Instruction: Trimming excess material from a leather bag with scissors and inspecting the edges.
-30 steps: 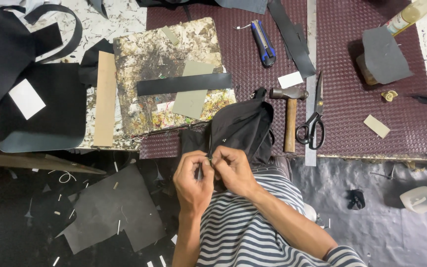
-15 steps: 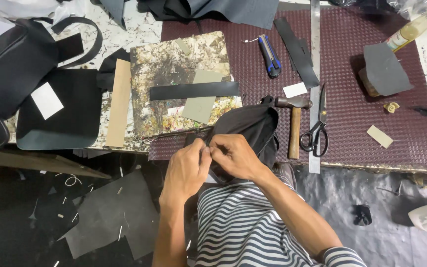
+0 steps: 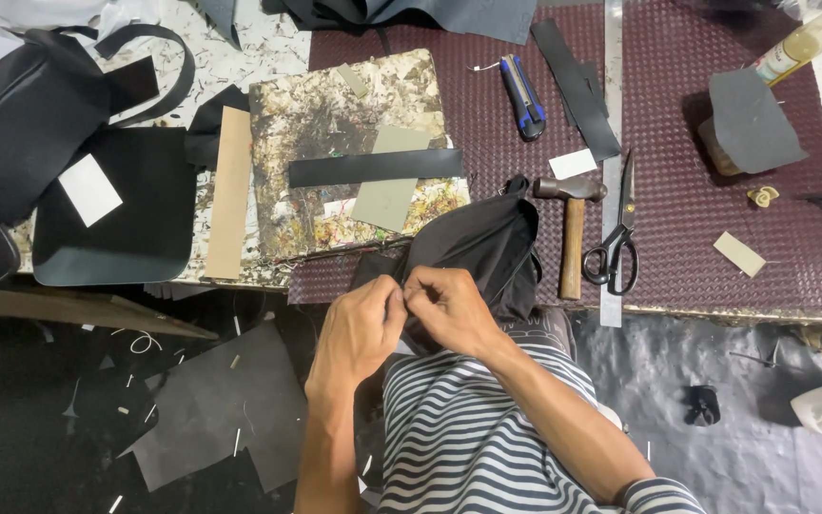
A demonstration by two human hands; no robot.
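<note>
On the far left of the tabletop (image 3: 734, 276) lies a black bag (image 3: 21, 124) with a strap, and beside it a flat black panel (image 3: 130, 205) carrying a white card. Next comes a tan strip (image 3: 228, 190), then a stained board (image 3: 344, 143) with a black strip (image 3: 375, 168) laid across it.

The left hand (image 3: 359, 328) sits just off the tabletop's front edge, over the lap. Its fingers (image 3: 394, 300) are pinched shut on the edge of the black pouch (image 3: 473, 247), which is bunched up and hangs half on, half off the tabletop. The right hand (image 3: 449, 309) meets the left at the same spot, its fingers (image 3: 422, 286) also clenched on that edge; thumb and fingertips press together, so nothing of a gap shows. Whether a zip pull or a thread lies between them cannot be told.

The risk I see: both grips are small pinches on slack fabric, so the edge could slip free, and the unsupported pouch could slide off into the lap or to the floor. A hard tug might also drag the pouch against the hammer (image 3: 573, 233) touching its right side and knock it off.

Further right lie scissors (image 3: 616, 243) along a steel ruler (image 3: 611, 143), a blue knife (image 3: 523, 95) above, and a grey piece (image 3: 753, 119) near a bottle (image 3: 806, 43).
</note>
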